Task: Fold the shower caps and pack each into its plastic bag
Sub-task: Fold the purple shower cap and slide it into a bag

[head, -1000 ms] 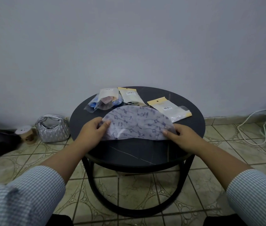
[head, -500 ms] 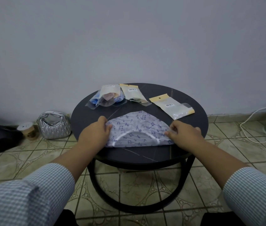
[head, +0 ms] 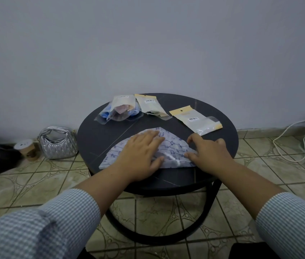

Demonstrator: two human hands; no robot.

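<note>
A pale lilac shower cap (head: 174,146) printed with music notes lies folded into a half-round shape on the round black table (head: 95,135). My left hand (head: 140,154) lies flat on its middle, fingers spread. At the cap's right corner my right hand (head: 207,152) presses down with bent fingers, thumb and fingertips on the cap's edge. Three plastic bags lie at the back: a filled one with blue and pink contents (head: 120,111), a filled one with a yellow header (head: 150,105), and a flat one with a yellow header and barcode (head: 196,120).
On the tiled floor to the left stand a silver quilted handbag (head: 57,143) and a lidded paper cup (head: 25,149), with a dark object at the far left edge. A white cable (head: 286,141) runs along the floor at the right. A grey wall backs the table.
My left hand has slid from the cap's left edge onto its middle and flattened. The right hand stayed at the right corner. The camera has moved closer and lower over the table.
</note>
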